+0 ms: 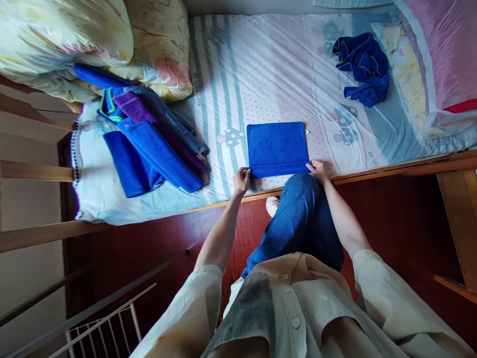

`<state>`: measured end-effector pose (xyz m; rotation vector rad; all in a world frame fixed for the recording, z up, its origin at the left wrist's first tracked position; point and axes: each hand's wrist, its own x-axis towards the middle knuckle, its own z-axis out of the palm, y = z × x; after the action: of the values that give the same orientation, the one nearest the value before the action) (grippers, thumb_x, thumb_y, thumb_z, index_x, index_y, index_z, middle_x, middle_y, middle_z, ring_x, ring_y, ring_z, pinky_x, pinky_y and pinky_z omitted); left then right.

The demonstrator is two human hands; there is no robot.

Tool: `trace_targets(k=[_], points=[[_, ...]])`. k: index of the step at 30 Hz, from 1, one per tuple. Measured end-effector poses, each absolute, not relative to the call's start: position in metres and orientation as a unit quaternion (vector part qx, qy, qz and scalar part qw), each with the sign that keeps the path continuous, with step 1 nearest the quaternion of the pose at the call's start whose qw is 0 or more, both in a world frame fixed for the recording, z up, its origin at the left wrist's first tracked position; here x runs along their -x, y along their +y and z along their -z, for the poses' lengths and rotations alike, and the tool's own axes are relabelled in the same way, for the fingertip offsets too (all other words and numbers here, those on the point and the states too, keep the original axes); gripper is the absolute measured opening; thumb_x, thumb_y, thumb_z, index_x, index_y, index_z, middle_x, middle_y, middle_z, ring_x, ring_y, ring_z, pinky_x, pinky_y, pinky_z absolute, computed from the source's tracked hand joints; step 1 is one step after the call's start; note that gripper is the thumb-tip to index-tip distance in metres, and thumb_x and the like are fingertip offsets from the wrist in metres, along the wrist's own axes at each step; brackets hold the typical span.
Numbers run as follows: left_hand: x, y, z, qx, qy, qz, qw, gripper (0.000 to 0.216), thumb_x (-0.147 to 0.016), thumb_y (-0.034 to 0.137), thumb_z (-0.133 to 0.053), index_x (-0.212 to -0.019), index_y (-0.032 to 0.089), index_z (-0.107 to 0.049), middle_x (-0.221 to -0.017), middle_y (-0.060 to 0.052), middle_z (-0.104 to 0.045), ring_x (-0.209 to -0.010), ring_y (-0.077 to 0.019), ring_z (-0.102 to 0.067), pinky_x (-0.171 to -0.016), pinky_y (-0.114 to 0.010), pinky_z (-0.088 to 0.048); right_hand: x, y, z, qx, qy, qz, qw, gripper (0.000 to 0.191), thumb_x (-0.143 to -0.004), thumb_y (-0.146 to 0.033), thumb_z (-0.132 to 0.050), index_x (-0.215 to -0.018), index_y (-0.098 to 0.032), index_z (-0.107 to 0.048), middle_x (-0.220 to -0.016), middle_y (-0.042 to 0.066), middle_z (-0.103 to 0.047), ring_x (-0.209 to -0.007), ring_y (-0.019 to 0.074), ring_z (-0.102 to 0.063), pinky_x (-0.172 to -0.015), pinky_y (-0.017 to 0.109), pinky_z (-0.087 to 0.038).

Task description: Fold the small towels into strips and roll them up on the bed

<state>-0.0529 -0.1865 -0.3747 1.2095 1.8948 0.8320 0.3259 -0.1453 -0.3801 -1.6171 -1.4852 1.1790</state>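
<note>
A blue towel [278,142] lies flat on the bed close to its front edge, with a strip folded over along the side nearest me. My left hand [242,180] pinches the left end of that folded strip. At the strip's right end, my right hand [317,170] has its fingers closed on the corner. A small white tag pokes out at the towel's right side. The fingertips are partly hidden by the hands themselves.
Folded blue and purple cloths [160,134] are piled on the bed's left. A crumpled blue cloth [363,69] lies at the right, near a pink pillow [443,49]. A yellow floral quilt [164,49] is bunched at upper left. Wooden rails [37,170] border the left end.
</note>
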Motion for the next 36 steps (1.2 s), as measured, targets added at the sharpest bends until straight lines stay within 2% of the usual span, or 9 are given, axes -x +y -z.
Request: trace_targets(k=[6,14,21,27,30,36], points=[[0.047,-0.192,0.372,-0.443,0.774,-0.302,0.337,0.023,-0.089,0.044,-0.061,-0.086,0.021,-0.065,-0.071,-0.004,-0.069,-0.073,-0.0212,-0.065,-0.071,-0.031,-0.047,-0.324,-0.147,0.379,0.619,-0.577,-0.431,0.312,0.055,-0.082,-0.061,-0.064,-0.059,-0.027,-0.028,-0.058,-0.005,-0.028,-0.059,0.0110,-0.028,-0.058,0.030,-0.022],[0.042,-0.202,0.373,-0.455,0.775,-0.305,0.316,0.021,-0.091,0.042,-0.059,-0.083,0.022,-0.063,-0.075,-0.004,-0.069,-0.078,-0.0218,-0.068,-0.079,-0.032,-0.050,-0.324,-0.146,0.383,0.627,-0.574,-0.429,0.305,0.053,-0.085,-0.056,-0.064,-0.059,-0.026,-0.029,-0.058,-0.004,-0.031,-0.061,0.0121,-0.031,-0.058,0.030,-0.023],[0.041,-0.197,0.378,-0.434,0.778,-0.323,0.320,0.020,-0.088,0.042,-0.064,-0.083,0.022,-0.064,-0.075,-0.005,-0.070,-0.077,-0.0220,-0.067,-0.078,-0.031,-0.050,-0.322,-0.148,0.380,0.638,-0.577,-0.407,0.306,0.046,-0.087,-0.047,-0.061,-0.059,-0.026,-0.031,-0.060,-0.004,-0.034,-0.061,0.0128,-0.033,-0.059,0.029,-0.027],[0.045,-0.194,0.381,-0.433,0.775,-0.324,0.328,0.029,-0.088,0.050,-0.067,-0.079,0.022,-0.064,-0.069,-0.004,-0.068,-0.074,-0.0227,-0.067,-0.077,-0.032,-0.051,-0.321,-0.147,0.374,0.650,-0.565,-0.418,0.288,0.051,-0.086,-0.055,-0.065,-0.060,-0.027,-0.030,-0.059,-0.004,-0.034,-0.063,0.0141,-0.035,-0.058,0.028,-0.030],[0.045,-0.195,0.380,-0.430,0.777,-0.325,0.326,0.032,-0.090,0.052,-0.065,-0.079,0.022,-0.064,-0.071,-0.005,-0.069,-0.076,-0.0233,-0.067,-0.079,-0.033,-0.051,-0.321,-0.147,0.374,0.650,-0.573,-0.411,0.283,0.054,-0.085,-0.061,-0.062,-0.059,-0.027,-0.029,-0.059,-0.004,-0.033,-0.062,0.0137,-0.034,-0.058,0.029,-0.028],[0.044,-0.193,0.379,-0.420,0.791,-0.301,0.328,0.025,-0.093,0.042,-0.064,-0.080,0.020,-0.065,-0.074,-0.006,-0.070,-0.078,-0.0236,-0.067,-0.081,-0.033,-0.050,-0.321,-0.148,0.375,0.656,-0.574,-0.399,0.285,0.054,-0.085,-0.062,-0.060,-0.060,-0.027,-0.028,-0.060,-0.003,-0.033,-0.062,0.0134,-0.032,-0.058,0.030,-0.025]])
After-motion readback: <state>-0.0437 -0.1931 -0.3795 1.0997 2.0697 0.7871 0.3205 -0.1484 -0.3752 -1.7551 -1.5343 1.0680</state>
